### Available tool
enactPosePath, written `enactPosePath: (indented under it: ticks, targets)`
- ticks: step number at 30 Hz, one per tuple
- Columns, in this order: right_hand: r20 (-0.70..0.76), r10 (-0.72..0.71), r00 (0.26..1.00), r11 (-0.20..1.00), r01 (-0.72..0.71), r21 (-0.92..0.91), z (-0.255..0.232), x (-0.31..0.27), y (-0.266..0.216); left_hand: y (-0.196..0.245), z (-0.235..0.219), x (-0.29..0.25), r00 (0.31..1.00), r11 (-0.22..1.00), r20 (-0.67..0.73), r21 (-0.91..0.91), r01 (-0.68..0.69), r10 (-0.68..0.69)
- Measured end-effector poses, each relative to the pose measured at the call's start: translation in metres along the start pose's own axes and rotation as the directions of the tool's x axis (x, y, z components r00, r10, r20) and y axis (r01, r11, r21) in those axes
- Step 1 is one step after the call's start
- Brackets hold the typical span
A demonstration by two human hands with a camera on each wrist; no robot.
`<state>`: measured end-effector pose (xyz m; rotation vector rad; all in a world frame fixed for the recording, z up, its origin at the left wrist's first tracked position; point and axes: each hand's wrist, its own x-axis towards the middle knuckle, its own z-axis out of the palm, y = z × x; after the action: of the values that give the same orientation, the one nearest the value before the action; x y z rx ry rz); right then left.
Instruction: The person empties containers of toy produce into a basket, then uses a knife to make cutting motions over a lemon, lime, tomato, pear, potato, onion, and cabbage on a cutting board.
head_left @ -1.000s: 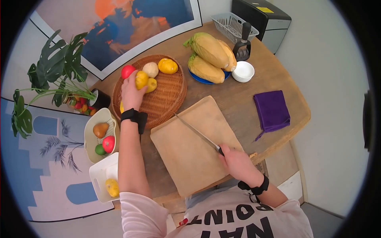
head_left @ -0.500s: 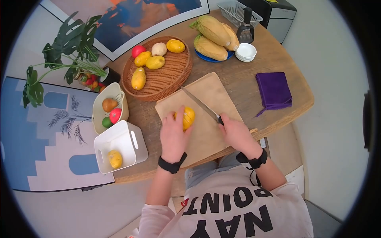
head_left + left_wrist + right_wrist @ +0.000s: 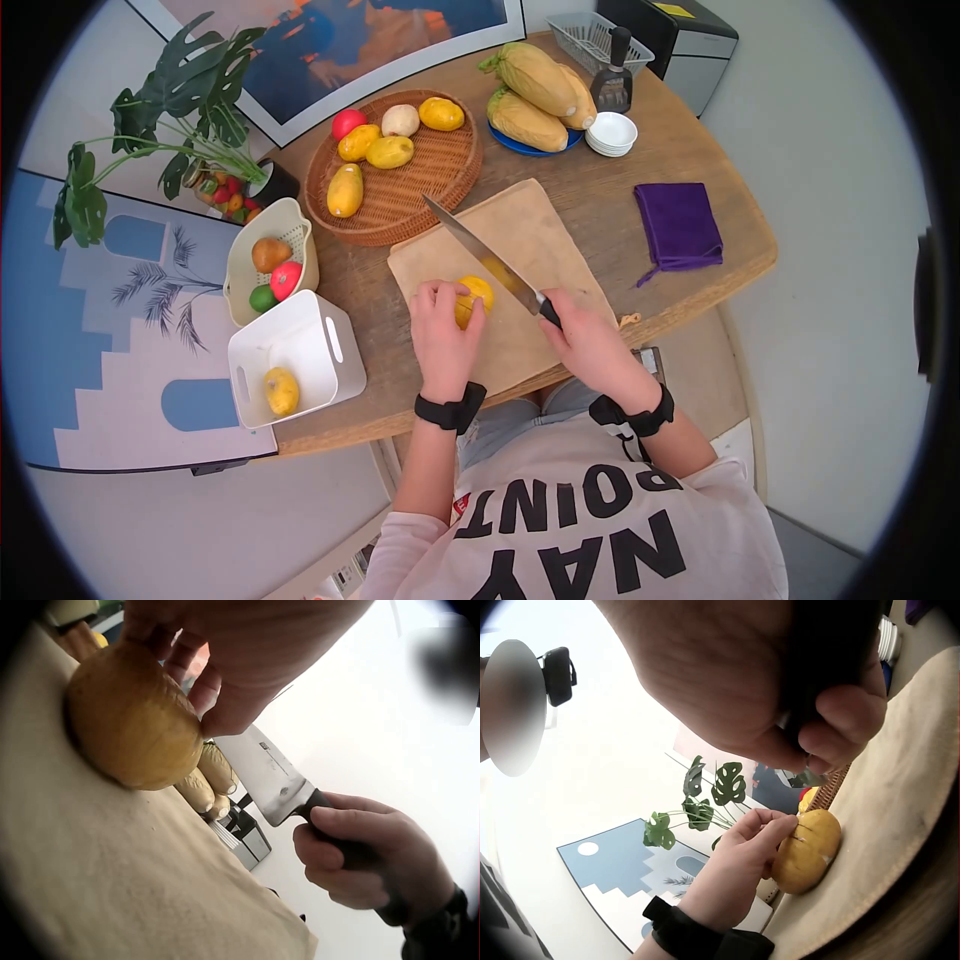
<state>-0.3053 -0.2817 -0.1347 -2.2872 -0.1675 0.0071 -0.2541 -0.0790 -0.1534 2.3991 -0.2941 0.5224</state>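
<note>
A yellow, rounded fruit (image 3: 478,298) with dark lines across its skin rests on the tan cutting board (image 3: 540,230). The fingertips and thumb of my left hand (image 3: 440,335) pinch it from the side, as the right wrist view also shows. My right hand (image 3: 590,345) grips the black handle of a chef's knife (image 3: 470,240). In the left wrist view, the broad blade (image 3: 259,769) stands raised beyond the fruit, apart from it. Part of the fruit is hidden behind the left fingers.
A round wicker tray (image 3: 440,185) with several fruits stands at the board's far left. Left are a cream basket (image 3: 238,285) and a white bin (image 3: 345,365). Corn-like vegetables (image 3: 535,85) lie on a blue plate, beside white bowls (image 3: 612,132) and a purple cloth (image 3: 680,225).
My left hand has come from the wicker tray to the board with the yellow fruit. In the last half second, the knife blade has lifted and turned to show its broad side.
</note>
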Motion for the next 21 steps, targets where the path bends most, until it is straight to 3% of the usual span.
enactPosePath:
  ticks: [4,10,13,21]
  targets:
    - [0.102,0.047,0.994,0.999,-0.047,0.007,0.006,-0.002,-0.001,-0.001,-0.001,0.003,1.000,1.000,0.001,0.013,0.024,-0.024]
    - [0.031,0.061,0.998,0.996,-0.063,0.066,-0.013,0.005,-0.019,0.000,-0.002,0.004,0.999,0.999,-0.009,0.002,0.051,-0.051]
    - [0.212,0.061,0.975,0.998,-0.054,-0.041,0.000,0.007,-0.006,0.000,-0.002,0.002,0.998,0.998,-0.011,0.012,0.057,-0.057]
    - [0.116,0.006,0.993,1.000,-0.006,-0.009,0.002,0.002,-0.008,0.000,-0.005,-0.011,0.999,1.000,-0.043,0.008,0.019,-0.019]
